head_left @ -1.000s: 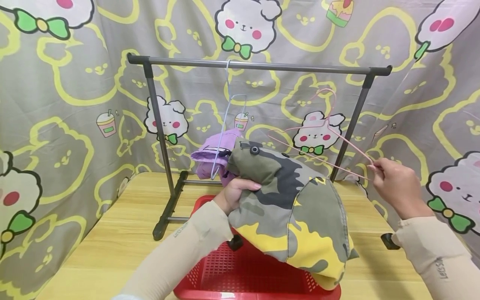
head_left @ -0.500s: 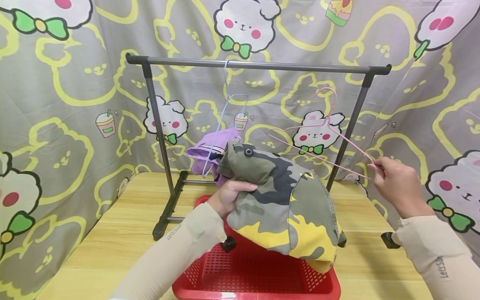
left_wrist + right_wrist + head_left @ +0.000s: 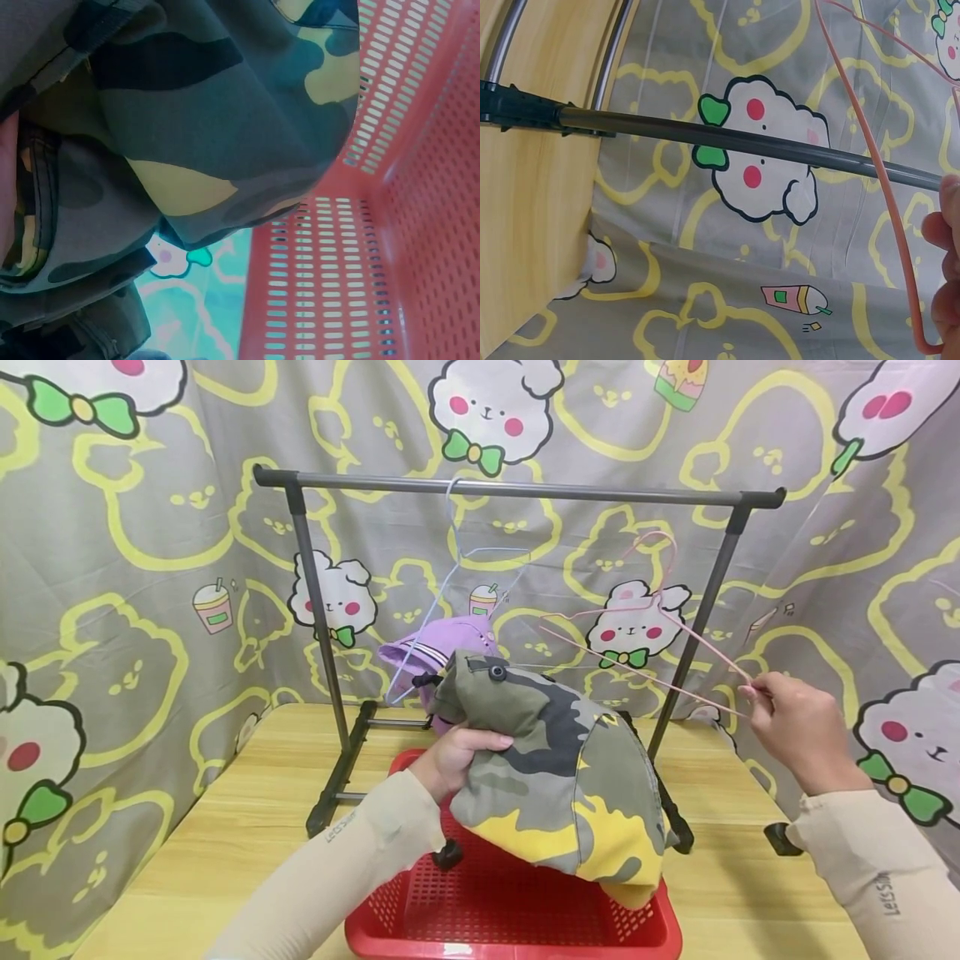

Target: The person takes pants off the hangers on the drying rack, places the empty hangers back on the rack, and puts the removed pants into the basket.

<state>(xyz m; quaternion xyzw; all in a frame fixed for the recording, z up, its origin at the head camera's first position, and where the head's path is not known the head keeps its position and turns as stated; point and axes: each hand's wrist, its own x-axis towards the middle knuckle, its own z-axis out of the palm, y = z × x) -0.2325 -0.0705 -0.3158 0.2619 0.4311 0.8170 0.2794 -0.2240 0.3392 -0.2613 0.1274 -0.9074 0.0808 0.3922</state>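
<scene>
In the head view my left hand (image 3: 459, 760) grips a grey, black and yellow camouflage garment (image 3: 528, 760), thumb on top. A dark round button shows near its upper edge; its exact kind is unclear. Folds of the garment (image 3: 187, 127) fill much of the left wrist view. Off to the right, my right hand (image 3: 798, 727) pinches one end of a pink wire hanger (image 3: 708, 647), whose hook points up, apart from the rail. A blue wire hanger (image 3: 429, 625) hangs from the rail, beside a purple cloth item (image 3: 459, 631) with a striped band, partly hidden by the garment.
A dark metal clothes rack (image 3: 600, 492) stands on the wooden table (image 3: 202, 852). Below the garment sits a red perforated basket (image 3: 510, 950). Patterned curtain (image 3: 150, 527) surrounds the table at the back and sides.
My left hand and the camouflage garment have shifted slightly left. The blue hanger has swung round to show more of its width, and the purple item has moved a little. My right hand stays nearly still.
</scene>
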